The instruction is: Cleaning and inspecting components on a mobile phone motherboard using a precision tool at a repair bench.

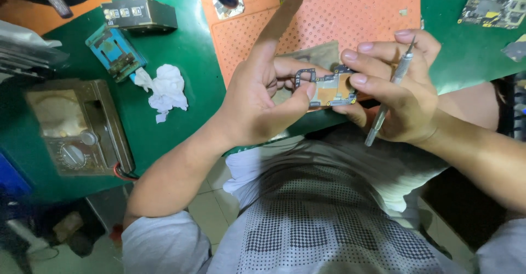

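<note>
Head view is showing both hands gripping a small orange-and-grey circuit board mid-frame: left hand pinching it, right hand also clasping a slim metal screwdriver, work looking unfinished.

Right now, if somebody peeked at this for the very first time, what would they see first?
First, the two hands in the middle: the left hand and right hand pinch a small circuit board between them, and the right one also holds a thin metal tool. Behind them lies a bright orange dotted mat on the green table. Off to the left sit a crumpled white tissue and a dusty dial meter.
</note>
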